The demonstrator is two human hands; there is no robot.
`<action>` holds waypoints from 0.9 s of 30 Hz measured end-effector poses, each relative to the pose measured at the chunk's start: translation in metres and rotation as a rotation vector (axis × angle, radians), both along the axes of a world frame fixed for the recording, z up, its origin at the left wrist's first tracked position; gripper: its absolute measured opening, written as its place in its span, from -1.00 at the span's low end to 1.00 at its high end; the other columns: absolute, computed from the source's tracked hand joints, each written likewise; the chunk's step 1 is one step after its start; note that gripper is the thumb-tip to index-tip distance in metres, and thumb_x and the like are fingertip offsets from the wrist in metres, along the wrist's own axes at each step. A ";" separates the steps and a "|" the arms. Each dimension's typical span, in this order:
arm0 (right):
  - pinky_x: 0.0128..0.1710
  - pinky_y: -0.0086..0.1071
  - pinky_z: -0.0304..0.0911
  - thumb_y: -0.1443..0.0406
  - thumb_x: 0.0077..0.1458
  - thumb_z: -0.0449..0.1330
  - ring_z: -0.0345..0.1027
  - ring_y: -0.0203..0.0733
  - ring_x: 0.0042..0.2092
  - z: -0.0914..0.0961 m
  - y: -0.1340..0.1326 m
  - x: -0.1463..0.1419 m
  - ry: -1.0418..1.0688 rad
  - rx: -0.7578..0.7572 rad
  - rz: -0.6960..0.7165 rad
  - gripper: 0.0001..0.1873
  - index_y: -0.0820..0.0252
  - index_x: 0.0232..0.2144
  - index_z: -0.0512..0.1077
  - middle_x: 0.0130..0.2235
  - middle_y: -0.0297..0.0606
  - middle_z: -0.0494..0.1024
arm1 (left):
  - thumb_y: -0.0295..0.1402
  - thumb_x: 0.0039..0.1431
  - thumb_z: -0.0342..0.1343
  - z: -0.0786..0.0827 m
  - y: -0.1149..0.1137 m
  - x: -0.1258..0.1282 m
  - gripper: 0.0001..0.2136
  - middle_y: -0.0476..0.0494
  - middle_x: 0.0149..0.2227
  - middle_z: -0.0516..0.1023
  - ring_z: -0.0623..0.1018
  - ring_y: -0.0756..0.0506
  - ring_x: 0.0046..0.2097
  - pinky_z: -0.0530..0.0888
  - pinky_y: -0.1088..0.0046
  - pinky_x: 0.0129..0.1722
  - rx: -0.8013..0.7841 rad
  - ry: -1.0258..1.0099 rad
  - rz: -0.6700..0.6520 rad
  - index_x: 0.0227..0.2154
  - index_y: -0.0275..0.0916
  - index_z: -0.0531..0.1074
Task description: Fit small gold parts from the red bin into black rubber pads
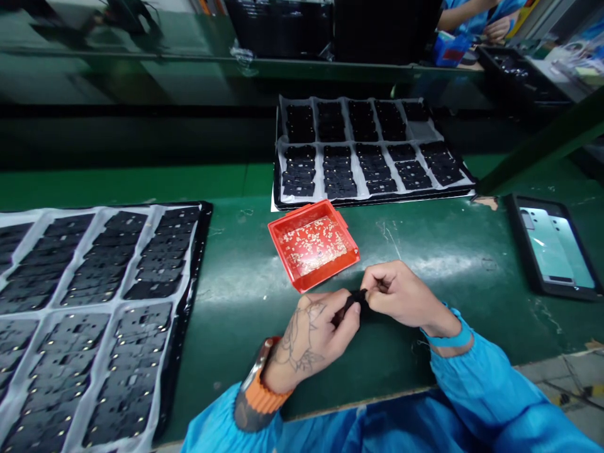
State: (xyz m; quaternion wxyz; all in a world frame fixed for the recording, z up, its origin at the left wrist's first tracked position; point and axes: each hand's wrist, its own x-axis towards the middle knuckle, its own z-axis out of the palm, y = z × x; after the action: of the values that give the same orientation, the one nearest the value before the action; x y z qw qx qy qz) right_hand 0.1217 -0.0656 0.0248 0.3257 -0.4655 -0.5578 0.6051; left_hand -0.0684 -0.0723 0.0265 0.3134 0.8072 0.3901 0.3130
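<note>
Both hands meet over the green bench, just in front of a red tray (pixel 283 236) full of tiny gold-coloured bits. My left hand (pixel 309 336), tattooed, with an orange watch strap at the wrist, pinches a small black flat part (pixel 355 300). My right hand (pixel 401 292) has its fingers closed on the same part from the right side. Most of the part is hidden between the fingers.
A black tray (pixel 191 289) of stacked black parts lies at the left, and another such tray (pixel 372 200) at the back centre. A black frame with a pale film (pixel 552 245) lies at the right. Another person's blue sleeve and hand (pixel 495 25) show at the far right.
</note>
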 end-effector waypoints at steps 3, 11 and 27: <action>-0.58 -0.49 -0.13 0.26 -0.04 0.12 -0.02 -0.32 -0.55 0.002 0.001 -0.001 0.015 -0.007 -0.008 -0.85 0.22 -0.57 0.32 -0.59 -0.44 0.20 | -0.46 0.25 0.00 0.001 0.001 -0.002 -0.72 0.13 -0.66 0.17 0.19 0.11 -0.62 0.13 0.55 -0.59 -0.036 -0.047 0.038 -0.60 -0.26 0.20; -0.52 -0.47 -0.03 0.23 0.10 0.20 0.03 -0.29 -0.51 0.008 -0.001 -0.003 0.128 -0.026 0.011 -0.80 0.24 -0.49 0.39 -0.54 -0.40 0.25 | -0.38 0.27 0.01 0.004 0.004 -0.006 -0.75 0.06 -0.68 0.35 0.30 0.07 -0.64 0.23 0.56 -0.60 -0.385 -0.237 0.079 -0.53 -0.28 0.39; -0.53 -0.47 0.00 0.24 0.06 0.19 0.10 -0.27 -0.53 0.008 0.001 -0.001 0.081 -0.040 0.019 -0.80 0.23 -0.53 0.41 -0.55 -0.36 0.34 | -0.37 0.26 0.01 0.005 0.003 -0.004 -0.72 0.08 -0.69 0.30 0.28 0.08 -0.63 0.21 0.55 -0.60 -0.241 -0.118 0.098 -0.56 -0.29 0.40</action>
State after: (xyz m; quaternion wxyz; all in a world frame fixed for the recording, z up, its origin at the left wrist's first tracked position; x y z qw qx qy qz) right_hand 0.1210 -0.0642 0.0330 0.3327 -0.4416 -0.5364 0.6376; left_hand -0.0728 -0.0694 0.0314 0.4150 0.7237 0.4449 0.3258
